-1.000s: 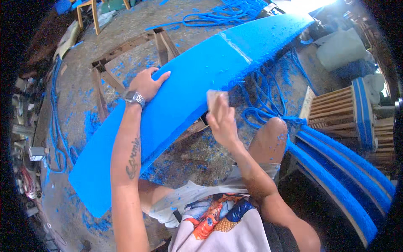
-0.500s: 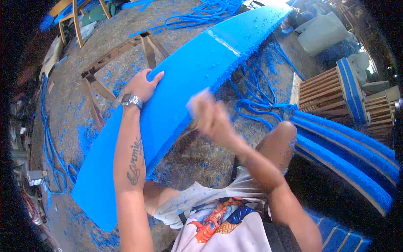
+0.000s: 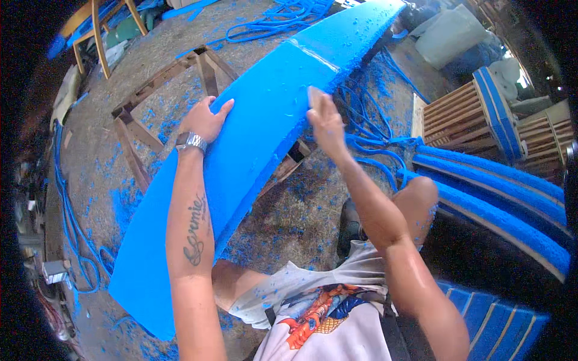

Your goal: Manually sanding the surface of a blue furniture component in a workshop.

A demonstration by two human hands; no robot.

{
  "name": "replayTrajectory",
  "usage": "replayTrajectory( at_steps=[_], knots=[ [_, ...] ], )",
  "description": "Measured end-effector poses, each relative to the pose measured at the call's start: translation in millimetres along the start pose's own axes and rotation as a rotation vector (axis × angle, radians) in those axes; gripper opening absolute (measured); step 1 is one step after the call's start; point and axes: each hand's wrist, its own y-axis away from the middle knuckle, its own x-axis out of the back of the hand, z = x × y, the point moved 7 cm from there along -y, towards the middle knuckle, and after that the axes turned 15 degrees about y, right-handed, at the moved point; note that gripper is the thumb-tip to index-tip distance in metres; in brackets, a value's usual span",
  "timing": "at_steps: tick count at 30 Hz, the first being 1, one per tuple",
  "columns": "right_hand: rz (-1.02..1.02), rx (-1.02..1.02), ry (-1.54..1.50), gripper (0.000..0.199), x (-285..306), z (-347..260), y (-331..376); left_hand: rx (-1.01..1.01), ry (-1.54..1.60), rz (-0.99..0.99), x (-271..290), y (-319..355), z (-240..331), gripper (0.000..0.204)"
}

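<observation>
A long, curved blue panel (image 3: 253, 129), thick-edged and foam-like, slants from the lower left to the top, with a pale line across its far part. My left hand (image 3: 203, 122) lies spread on its left edge, thumb on the top face. At the right edge my right hand (image 3: 328, 126) is closed around a small, flat, tan piece (image 3: 315, 97), which is blurred; its exact kind I cannot make out. Blue crumbs cling to the panel's right edge, which looks rough.
A wooden frame (image 3: 206, 75) stands under the panel. Long blue strips (image 3: 265, 30) lie at the top, more (image 3: 376, 129) at the right. Slatted wooden pieces (image 3: 454, 117) and blue-covered curved bars (image 3: 487, 207) are on the right. Blue scraps litter the floor (image 3: 283, 228).
My right hand has moved away from me and to the right along the panel's edge. My left hand stays in place on the panel. The whole view has shifted slightly.
</observation>
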Motion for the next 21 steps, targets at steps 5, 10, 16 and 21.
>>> replayTrajectory(
  at_steps=[5, 10, 16, 21],
  knots=[
    [-0.339, 0.333, -0.082, 0.048, -44.0, -36.5, 86.1, -0.019, -0.013, -0.008, 0.5, -2.1, 3.2, 0.074],
    [0.155, 0.264, 0.478, 0.046, 5.9, -13.1, -5.2, -0.045, -0.005, 0.051, 4.2, 2.2, 3.9, 0.071],
    [0.031, 0.555, 0.508, 0.055, -41.6, -42.4, 65.0, 0.031, 0.033, 0.026, -0.2, -3.0, -3.9, 0.069],
    [0.084, 0.581, 0.095, 0.056, -18.5, -21.9, 22.7, 0.027, 0.026, 0.111, 6.0, -0.5, -6.8, 0.063]
  ],
)
